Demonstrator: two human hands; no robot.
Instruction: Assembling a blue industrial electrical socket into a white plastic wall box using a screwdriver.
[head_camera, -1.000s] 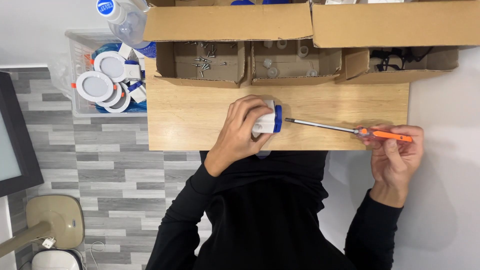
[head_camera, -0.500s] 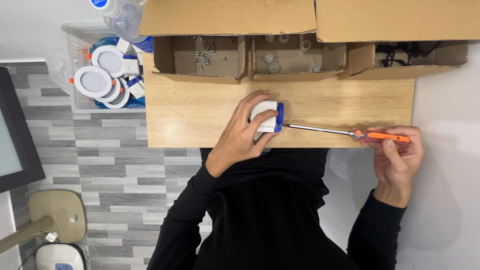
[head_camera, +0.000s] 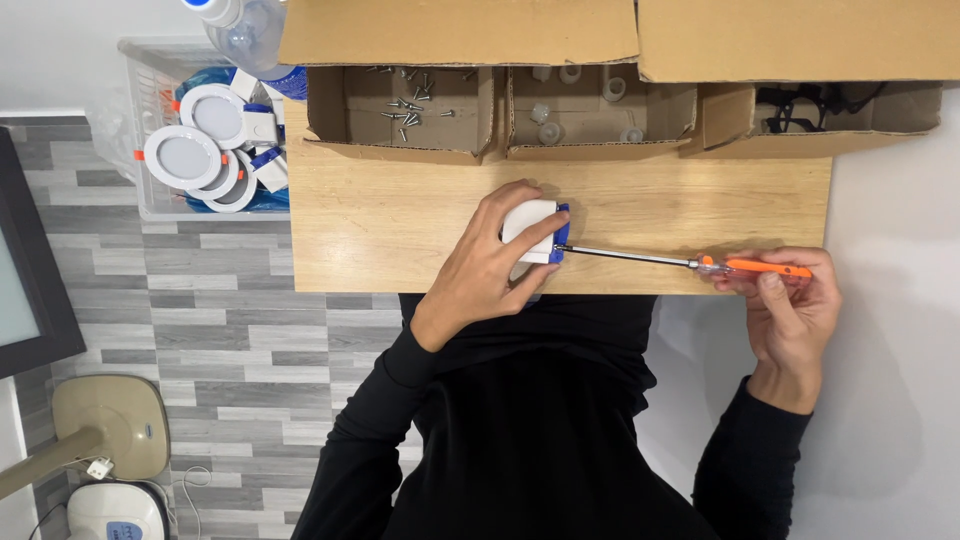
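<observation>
On the pale wooden tabletop (head_camera: 400, 220), the left hand (head_camera: 485, 270) wraps its fingers around a small white plastic block with a blue end cap (head_camera: 535, 232), pressing it down near the table's front edge. The right hand (head_camera: 790, 300) grips the orange handle of a long, thin-shafted screwdriver (head_camera: 690, 262), whose tip meets the block's blue end. Behind them sit open cardboard boxes (head_camera: 410, 110), one holding loose screws (head_camera: 410, 105). A clear plastic bin of round white light fittings (head_camera: 200, 150) stands to the left.
</observation>
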